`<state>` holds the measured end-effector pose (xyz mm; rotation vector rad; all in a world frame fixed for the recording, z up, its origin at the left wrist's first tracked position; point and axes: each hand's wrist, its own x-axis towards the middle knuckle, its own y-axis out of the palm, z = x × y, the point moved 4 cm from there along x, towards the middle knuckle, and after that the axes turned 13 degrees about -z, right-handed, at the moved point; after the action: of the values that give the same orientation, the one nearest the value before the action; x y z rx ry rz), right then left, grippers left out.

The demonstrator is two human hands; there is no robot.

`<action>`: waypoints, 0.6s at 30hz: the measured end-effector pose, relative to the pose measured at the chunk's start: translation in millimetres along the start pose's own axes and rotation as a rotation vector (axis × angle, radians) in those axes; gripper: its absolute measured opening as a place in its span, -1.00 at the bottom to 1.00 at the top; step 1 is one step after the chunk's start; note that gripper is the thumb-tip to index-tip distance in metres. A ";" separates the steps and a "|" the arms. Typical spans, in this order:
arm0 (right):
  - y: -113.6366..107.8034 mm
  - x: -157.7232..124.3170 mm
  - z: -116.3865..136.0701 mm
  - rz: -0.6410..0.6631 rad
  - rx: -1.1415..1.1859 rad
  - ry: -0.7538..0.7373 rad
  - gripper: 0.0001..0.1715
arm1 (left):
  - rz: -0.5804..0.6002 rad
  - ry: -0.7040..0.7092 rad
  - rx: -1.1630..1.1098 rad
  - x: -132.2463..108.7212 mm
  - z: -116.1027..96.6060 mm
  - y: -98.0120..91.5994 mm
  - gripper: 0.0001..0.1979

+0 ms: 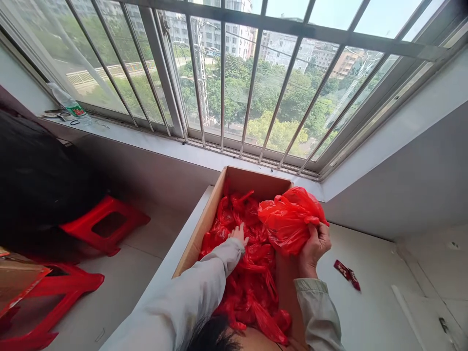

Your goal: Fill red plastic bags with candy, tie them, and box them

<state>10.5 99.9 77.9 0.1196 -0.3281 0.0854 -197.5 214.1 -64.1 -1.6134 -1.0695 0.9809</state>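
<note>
A long cardboard box (199,239) is filled with several knotted red plastic bags (252,292). My left hand (239,234) reaches into it with fingers stretched out, resting on the bags near the middle. Above the box's right side, my right hand (317,243) is closed on a bulging red plastic bag (290,219). Its fingers pinch the bag's gathered right edge. What the bags contain does not show.
The box stands on a white table (361,258) against the windowsill (164,148). Two dark red wrappers (347,274) lie to the right. On the left are red stools (106,224) and a plastic bottle (75,106) on the sill. Metal bars cross the window.
</note>
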 end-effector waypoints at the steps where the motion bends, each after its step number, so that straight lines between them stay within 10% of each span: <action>1: -0.1 0.2 -0.1 0.000 -0.003 0.000 -0.69 | -0.033 -0.014 0.017 1.6 1.5 -5.7 -0.58; 18: -0.3 -3.6 -1.7 0.039 -0.014 0.039 -0.69 | -0.034 0.133 0.075 16.4 30.3 -32.2 -0.66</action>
<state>7.7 99.6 75.1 0.0976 -0.2920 0.1240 -227.3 243.6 -42.5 -1.5721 -0.9555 0.8684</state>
